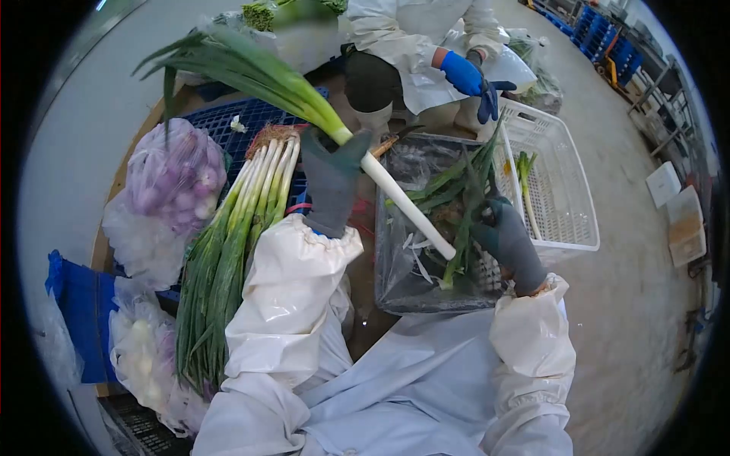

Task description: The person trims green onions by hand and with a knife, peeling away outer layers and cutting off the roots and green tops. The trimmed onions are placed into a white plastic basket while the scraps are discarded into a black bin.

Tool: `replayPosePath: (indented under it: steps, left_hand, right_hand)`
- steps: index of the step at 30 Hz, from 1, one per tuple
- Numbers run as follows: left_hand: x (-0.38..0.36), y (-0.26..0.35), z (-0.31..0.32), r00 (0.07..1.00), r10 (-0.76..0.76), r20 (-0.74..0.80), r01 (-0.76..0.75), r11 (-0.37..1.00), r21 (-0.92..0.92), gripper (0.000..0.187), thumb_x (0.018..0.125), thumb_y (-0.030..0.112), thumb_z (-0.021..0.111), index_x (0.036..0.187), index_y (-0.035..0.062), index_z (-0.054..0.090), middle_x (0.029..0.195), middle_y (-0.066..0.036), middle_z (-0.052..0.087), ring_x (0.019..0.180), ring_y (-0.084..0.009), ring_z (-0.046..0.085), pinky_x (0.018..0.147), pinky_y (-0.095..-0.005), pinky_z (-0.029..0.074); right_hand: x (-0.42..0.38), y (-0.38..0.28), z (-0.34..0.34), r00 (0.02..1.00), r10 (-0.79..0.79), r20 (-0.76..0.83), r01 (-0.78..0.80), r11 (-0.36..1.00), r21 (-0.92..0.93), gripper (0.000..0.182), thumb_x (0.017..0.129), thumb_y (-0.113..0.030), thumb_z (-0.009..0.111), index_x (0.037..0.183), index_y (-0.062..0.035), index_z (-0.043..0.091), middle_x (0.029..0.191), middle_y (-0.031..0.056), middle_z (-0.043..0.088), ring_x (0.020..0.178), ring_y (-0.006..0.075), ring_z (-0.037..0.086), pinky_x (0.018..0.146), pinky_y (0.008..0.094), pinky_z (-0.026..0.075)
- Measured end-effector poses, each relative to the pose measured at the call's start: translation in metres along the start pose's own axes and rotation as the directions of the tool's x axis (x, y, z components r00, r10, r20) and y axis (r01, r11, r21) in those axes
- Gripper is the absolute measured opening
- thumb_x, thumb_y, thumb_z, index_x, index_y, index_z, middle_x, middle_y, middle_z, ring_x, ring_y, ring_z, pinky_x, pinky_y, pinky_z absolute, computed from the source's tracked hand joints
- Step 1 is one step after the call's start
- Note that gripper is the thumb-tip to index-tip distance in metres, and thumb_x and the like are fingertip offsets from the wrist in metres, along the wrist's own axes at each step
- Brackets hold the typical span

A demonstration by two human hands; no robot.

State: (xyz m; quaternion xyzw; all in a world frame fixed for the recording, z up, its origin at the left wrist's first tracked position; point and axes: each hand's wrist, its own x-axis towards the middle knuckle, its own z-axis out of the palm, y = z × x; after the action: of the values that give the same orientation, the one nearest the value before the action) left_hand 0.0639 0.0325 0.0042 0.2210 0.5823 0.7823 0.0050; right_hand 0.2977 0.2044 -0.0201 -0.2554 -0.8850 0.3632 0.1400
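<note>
My gloved left hand (334, 175) is closed around a thick green onion (407, 201). Its peeled white shank slants down over a black lined crate (384, 262), and its green tops point up to the left. Above the crate, my gloved right hand (513, 239) is curled against long green leaves (462, 235); its fingertips are partly hidden. Loose leaves and pale peelings lie inside the crate. A curved knife with a wooden handle (386, 146) rests by the crate's far left corner. Left of my left arm lies a pile of unpeeled green onions (228, 243), roots facing away.
A white basket (566, 194) holding a few trimmed green onions (526, 190) stands beyond the crate. Bags of purple onions (175, 171) and pale vegetables (141, 349) sit left on a blue pallet (220, 114). A co-worker's blue-gloved hands (471, 80) are opposite.
</note>
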Motion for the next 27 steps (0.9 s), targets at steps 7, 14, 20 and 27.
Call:
replayPosePath:
  steps: [7, 14, 20, 27]
  left_hand:
    - [-0.049, 0.005, 0.030, 0.974, 0.089, 0.206, -0.112, 0.988, 0.103, 0.038, 0.080, 0.012, 0.073, 0.107, 0.0019, 0.049, 0.085, -0.003, 0.051, 0.070, -0.0119, 0.053, 0.061, -0.0275, 0.047]
    - [-0.092, -0.002, 0.063, 0.877, 0.150, 0.457, -0.171, 0.985, 0.004, 0.042, 0.085, 0.014, 0.066, 0.121, 0.0023, 0.047, 0.102, -0.008, 0.057, 0.093, -0.0176, 0.058, 0.079, -0.0300, 0.048]
    - [-0.114, 0.014, 0.080, 0.766, 0.129, 0.630, -0.423, 0.840, 0.341, 0.046, 0.086, 0.012, 0.061, 0.128, 0.0025, 0.046, 0.108, -0.011, 0.060, 0.098, -0.0220, 0.061, 0.083, -0.0328, 0.049]
    - [-0.129, 0.021, 0.110, 0.487, -0.294, 0.823, 0.529, 0.848, -0.010, 0.038, 0.085, 0.001, 0.054, 0.123, 0.0007, 0.049, 0.104, -0.010, 0.062, 0.091, -0.0186, 0.061, 0.080, -0.0325, 0.050]
  right_hand:
    - [-0.010, -0.056, -0.009, 0.979, 0.092, -0.185, 0.031, 0.821, 0.570, 0.029, 0.088, -0.015, 0.065, 0.114, -0.0008, 0.063, 0.094, 0.0056, 0.065, 0.079, 0.0096, 0.058, 0.068, 0.0242, 0.048]
    - [-0.021, -0.090, 0.011, 0.957, 0.037, -0.286, 0.162, 0.751, 0.640, 0.032, 0.083, -0.014, 0.070, 0.112, -0.0008, 0.064, 0.093, 0.0053, 0.067, 0.080, 0.0098, 0.060, 0.071, 0.0273, 0.050]
    - [-0.031, -0.078, 0.008, 0.894, 0.120, -0.432, 0.175, 0.793, 0.584, 0.031, 0.081, -0.014, 0.072, 0.107, 0.0001, 0.063, 0.090, 0.0062, 0.067, 0.080, 0.0105, 0.060, 0.072, 0.0283, 0.050]
    - [-0.047, -0.061, -0.027, 0.852, 0.315, -0.419, 0.104, 0.682, 0.724, 0.020, 0.086, -0.013, 0.065, 0.099, 0.0017, 0.063, 0.077, 0.0040, 0.064, 0.063, 0.0092, 0.058, 0.056, 0.0247, 0.046]
